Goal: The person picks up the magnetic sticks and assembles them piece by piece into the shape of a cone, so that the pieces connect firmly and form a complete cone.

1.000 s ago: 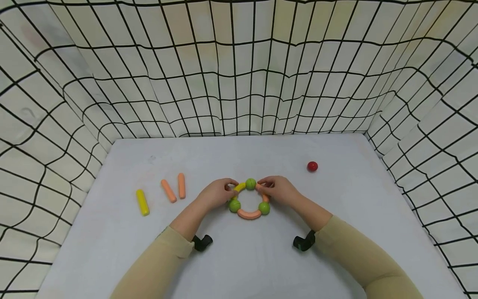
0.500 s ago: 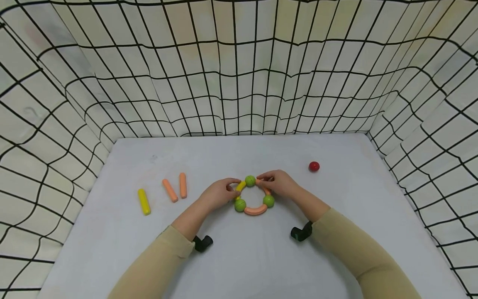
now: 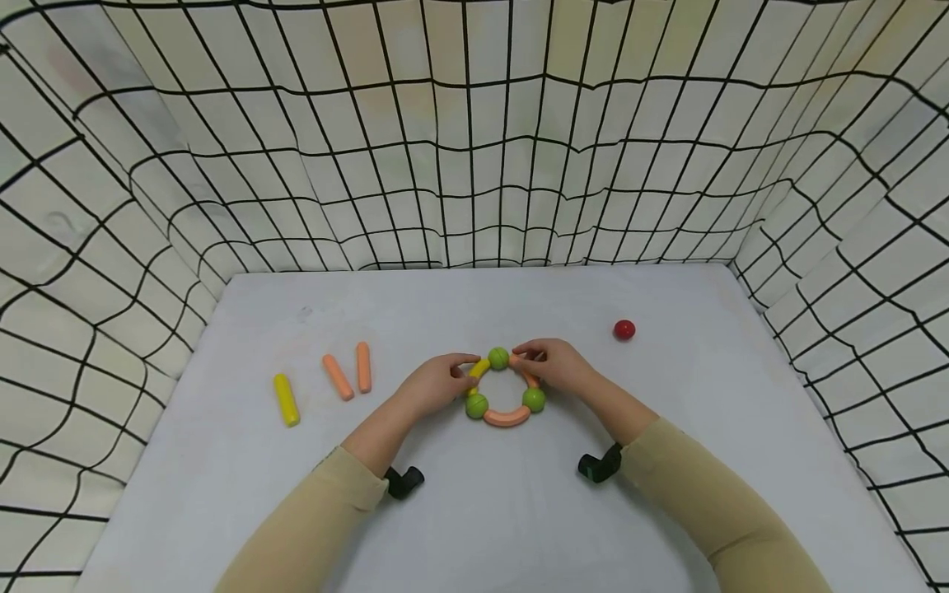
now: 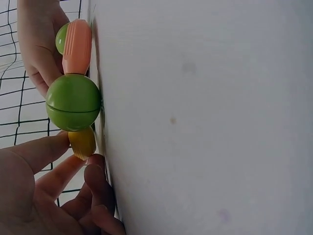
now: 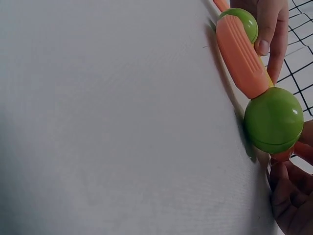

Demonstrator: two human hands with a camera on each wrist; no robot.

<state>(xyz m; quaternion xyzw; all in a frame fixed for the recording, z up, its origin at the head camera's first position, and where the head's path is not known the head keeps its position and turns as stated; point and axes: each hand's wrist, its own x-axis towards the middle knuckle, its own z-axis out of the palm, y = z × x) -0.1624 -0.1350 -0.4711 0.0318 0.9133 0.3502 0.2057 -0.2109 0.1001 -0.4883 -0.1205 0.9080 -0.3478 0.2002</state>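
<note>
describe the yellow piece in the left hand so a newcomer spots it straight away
On the white table, find the ring with three green balls. On its left side, pinched by the left hand, the yellow piece runs between two of those balls. It is the ring's only yellow part, and it curves, while the loose yellow stick farther left is straight.

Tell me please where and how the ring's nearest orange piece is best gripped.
Probably by its middle, coming from the near side: the nearest orange piece bows that way and is uncovered, while a green ball sits at each end. Pinching across its narrow width should suit.
</note>
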